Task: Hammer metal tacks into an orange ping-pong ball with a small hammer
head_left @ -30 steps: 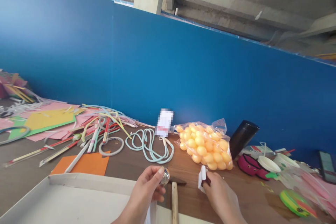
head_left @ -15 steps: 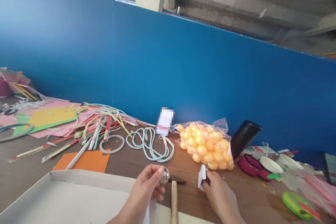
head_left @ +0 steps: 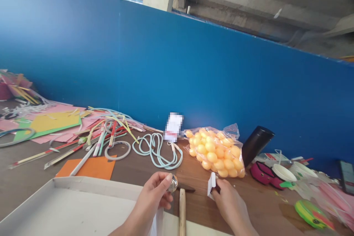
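My left hand is closed, pinching a shiny, silvery round object between thumb and fingers. My right hand grips a small white folded piece, like a little paper box; something dark shows beside it, partly hidden by the fingers. Between the hands lies a hammer with a pale wooden handle and a narrow dark head. A shallow white tray sits under and left of my left forearm.
Behind the hands are a bag of orange balls, a light-blue lanyard and a black cylinder. Coloured paper and strips cover the left. A magenta pouch and a green-yellow object lie right. A blue partition stands behind.
Both hands keep their grips and hardly move. The whole view has shifted very slightly.
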Demonstrator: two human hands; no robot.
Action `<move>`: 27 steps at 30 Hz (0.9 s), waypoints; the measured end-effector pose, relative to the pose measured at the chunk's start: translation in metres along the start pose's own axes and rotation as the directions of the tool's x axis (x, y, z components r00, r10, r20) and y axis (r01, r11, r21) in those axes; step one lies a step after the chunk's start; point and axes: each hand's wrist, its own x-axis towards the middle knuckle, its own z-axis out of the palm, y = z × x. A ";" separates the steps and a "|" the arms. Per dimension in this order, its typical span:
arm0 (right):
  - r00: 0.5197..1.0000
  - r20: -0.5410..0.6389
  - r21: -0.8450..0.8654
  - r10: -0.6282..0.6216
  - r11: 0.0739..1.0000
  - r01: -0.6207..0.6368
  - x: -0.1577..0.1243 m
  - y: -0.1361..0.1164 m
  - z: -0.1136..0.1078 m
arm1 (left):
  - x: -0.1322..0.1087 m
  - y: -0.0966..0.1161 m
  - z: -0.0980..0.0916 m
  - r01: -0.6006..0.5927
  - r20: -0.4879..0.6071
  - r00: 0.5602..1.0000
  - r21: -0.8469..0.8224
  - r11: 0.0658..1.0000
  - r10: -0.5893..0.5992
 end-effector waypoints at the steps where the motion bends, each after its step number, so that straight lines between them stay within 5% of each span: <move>1: 1.000 0.000 -0.002 0.002 1.000 -0.002 0.000 0.000 0.000 | 0.000 0.000 0.000 0.002 0.000 1.000 -0.001 1.000 -0.002; 18: 0.999 0.008 0.025 0.034 0.999 -0.034 0.001 -0.003 -0.001 | -0.002 0.000 0.000 -0.003 0.008 1.000 0.017 1.000 0.003; 27: 0.993 -0.051 0.200 0.103 0.975 -0.091 -0.002 -0.001 -0.006 | -0.002 0.002 0.000 0.007 0.005 1.000 0.001 1.000 -0.007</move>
